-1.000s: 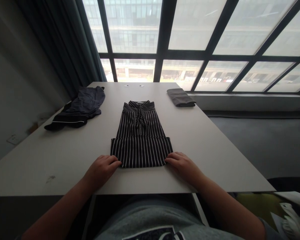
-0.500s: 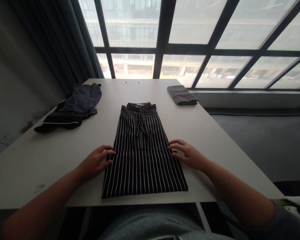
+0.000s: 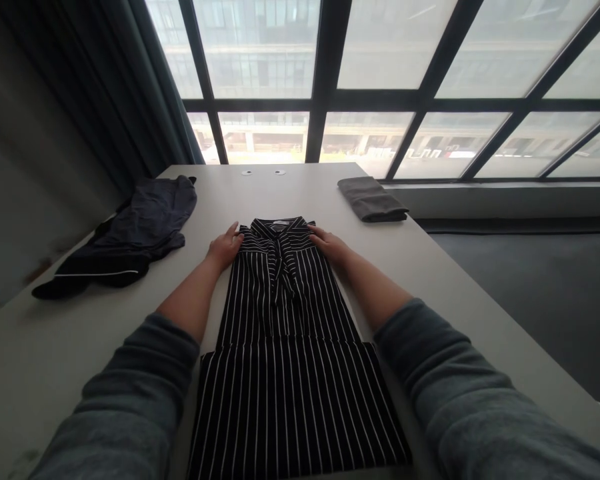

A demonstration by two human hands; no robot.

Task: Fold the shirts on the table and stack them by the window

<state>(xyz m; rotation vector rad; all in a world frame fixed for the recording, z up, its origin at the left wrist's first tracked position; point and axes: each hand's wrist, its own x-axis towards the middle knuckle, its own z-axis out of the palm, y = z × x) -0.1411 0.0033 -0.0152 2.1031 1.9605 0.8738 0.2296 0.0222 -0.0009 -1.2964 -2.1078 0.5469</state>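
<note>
Arms extended along both sides of a black-and-white striped blouse (image 3: pixel 290 313), a person in grey sleeves (image 3: pixel 460 383) works at a white counter (image 3: pixel 455 320) beside a bank of windows (image 3: pixel 380 47). The blouse lies face up and centred in front of the person, collar (image 3: pixel 263 228) toward the window, its tie (image 3: pixel 281 275) hanging down the middle. The lower part forms a wider panel (image 3: pixel 300 407), apparently folded up, with its upper edge crossing the body.

The left hand (image 3: pixel 225 248) touches the blouse's left shoulder edge; the right hand (image 3: pixel 331 247) lays its fingers over the opposite shoulder. Whether either grip is pinching cloth or merely resting on it cannot be told, since the thumbs and the undersides of the edges are hidden.

The step in hand looks like handling the shoulder end, and it would seem best done with both hands level and equally spaced from the collar. Taking every layer at each edge, lifting evenly and keeping the stripes parallel should hold the sides straight; uneven tension could skew the tie or loosen the lower panel.

On the counter's left, near a dark curtain (image 3: pixel 105 80), lies a crumpled dark garment (image 3: pixel 147 213); at the far right sits a folded grey cloth (image 3: pixel 373 200).
</note>
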